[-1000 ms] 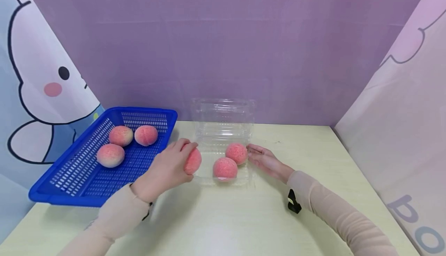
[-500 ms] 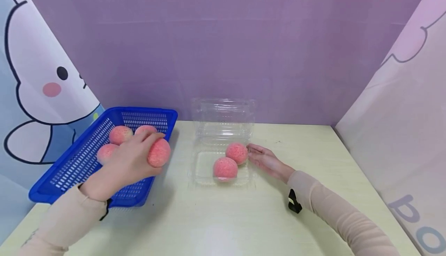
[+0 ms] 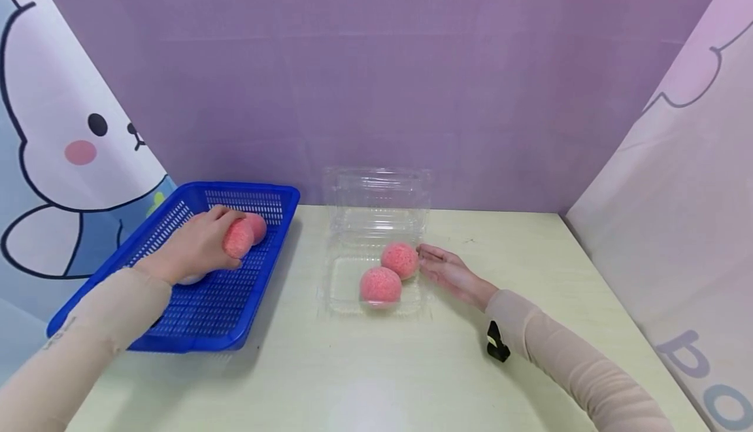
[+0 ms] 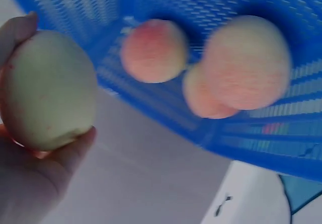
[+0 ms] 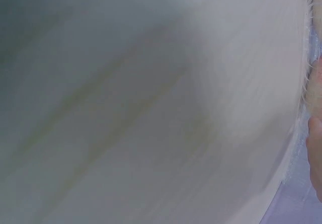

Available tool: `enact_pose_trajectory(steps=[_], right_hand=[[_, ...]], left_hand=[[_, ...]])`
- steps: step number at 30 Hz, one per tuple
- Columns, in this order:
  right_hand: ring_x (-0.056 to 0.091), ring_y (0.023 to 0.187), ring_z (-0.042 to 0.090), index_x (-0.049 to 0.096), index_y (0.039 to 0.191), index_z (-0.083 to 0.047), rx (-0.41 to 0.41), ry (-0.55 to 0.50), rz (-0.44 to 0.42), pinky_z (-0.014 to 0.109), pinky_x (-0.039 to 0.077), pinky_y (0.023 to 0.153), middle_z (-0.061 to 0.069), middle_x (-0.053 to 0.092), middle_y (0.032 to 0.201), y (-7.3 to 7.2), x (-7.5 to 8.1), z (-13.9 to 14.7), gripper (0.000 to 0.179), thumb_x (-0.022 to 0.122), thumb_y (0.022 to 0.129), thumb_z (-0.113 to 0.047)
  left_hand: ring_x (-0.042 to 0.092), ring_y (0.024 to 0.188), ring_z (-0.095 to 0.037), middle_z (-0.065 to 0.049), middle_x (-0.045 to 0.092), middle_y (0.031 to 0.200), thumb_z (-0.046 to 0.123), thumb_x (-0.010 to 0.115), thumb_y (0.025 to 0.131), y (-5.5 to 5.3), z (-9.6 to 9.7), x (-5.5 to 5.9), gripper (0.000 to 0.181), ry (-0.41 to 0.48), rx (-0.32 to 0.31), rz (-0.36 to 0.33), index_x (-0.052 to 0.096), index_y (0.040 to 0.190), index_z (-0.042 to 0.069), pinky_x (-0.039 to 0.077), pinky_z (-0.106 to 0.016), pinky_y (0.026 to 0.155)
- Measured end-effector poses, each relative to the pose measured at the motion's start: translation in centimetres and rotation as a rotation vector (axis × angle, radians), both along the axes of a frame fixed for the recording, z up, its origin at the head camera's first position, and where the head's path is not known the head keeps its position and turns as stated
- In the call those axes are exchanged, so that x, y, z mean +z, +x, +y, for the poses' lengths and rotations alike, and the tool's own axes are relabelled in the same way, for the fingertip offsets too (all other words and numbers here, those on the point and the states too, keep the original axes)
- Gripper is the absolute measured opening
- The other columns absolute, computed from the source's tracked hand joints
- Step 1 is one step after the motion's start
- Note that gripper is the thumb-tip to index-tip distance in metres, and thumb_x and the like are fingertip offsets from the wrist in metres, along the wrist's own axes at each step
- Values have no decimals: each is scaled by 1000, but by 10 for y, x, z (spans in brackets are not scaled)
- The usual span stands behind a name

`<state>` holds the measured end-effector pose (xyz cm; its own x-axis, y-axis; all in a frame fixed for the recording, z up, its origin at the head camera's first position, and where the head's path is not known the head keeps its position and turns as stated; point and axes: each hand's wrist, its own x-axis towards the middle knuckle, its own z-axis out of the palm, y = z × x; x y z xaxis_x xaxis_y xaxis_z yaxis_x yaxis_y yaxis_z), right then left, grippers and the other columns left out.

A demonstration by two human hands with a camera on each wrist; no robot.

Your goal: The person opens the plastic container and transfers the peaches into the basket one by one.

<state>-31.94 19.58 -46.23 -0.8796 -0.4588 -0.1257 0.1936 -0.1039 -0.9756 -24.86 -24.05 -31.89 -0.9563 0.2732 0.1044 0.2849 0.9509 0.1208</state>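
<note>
My left hand [image 3: 194, 242] grips a pink peach [image 3: 238, 239] over the blue plastic basket [image 3: 291, 223]. In the left wrist view the thumb and fingers wrap this peach [image 4: 50, 90], whose pale side shows. Three other peaches lie in the basket, one of them a pink-and-cream peach [image 4: 154, 51]; in the head view my left hand hides most of them. My right hand [image 3: 453, 272], fingers extended, stands at the right side of a clear plastic clamshell box [image 3: 344, 278]. Inside this box are a front peach [image 3: 379, 285] and a rear peach [image 3: 400, 260], side by side.
The box's transparent lid [image 3: 376, 190] is raised against the purple backdrop [image 3: 382, 92] behind the pale table [image 3: 365, 366]. Cartoon-printed cloths flank both sides, such as the left cloth [image 3: 53, 144]. A pale, blurred surface fills most of the right wrist view.
My left hand has carried its peach leftward, away from the clear box and over the blue basket. My right hand has stayed beside the box.
</note>
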Motion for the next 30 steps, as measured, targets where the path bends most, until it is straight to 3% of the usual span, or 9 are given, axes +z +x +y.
enact_pose_trajectory(steps=[5, 9, 16, 25, 30], right_hand=[[17, 139, 30, 12, 145, 1, -9, 2, -3, 37, 22, 112, 18, 13, 152, 1, -1, 0, 58, 41, 95, -3], [17, 139, 30, 12, 145, 1, -5, -1, -3, 36, 23, 112, 18, 13, 152, 1, -1, -1, 59, 42, 95, -3], [15, 140, 31, 10, 145, 3, 11, -14, -1, 37, 21, 112, 19, 10, 152, 1, -2, 0, 59, 41, 95, -2], [13, 140, 30, 9, 145, 3, 14, -26, -1, 37, 21, 113, 19, 9, 152, 1, -1, 0, 59, 41, 95, -2], [14, 140, 31, 10, 145, 2, 12, -25, -5, 37, 22, 112, 19, 10, 152, 2, -2, -1, 59, 41, 95, -2]], left_hand=[[47, 107, -41, -21, 45, 125, 33, 79, 65, -20, -15, -13, 83, -50, -45, -25, 41, 132, 4, 42, -62, 85], [44, 113, -46, -26, 38, 134, 32, 78, 66, -29, -24, -25, 86, -94, -82, -81, 37, 135, 1, 40, -65, 86], [40, 119, -46, -25, 29, 142, 27, 77, 66, -38, -27, -41, 92, -90, -60, -176, 30, 139, -3, 35, -64, 93], [50, 110, -43, -29, 32, 138, 30, 76, 65, -47, -29, -59, 94, -161, -92, -170, 29, 138, -6, 43, -58, 87], [47, 112, -45, -29, 29, 140, 33, 76, 66, -48, -31, -65, 96, -164, -58, -214, 26, 140, -5, 42, -59, 88]])
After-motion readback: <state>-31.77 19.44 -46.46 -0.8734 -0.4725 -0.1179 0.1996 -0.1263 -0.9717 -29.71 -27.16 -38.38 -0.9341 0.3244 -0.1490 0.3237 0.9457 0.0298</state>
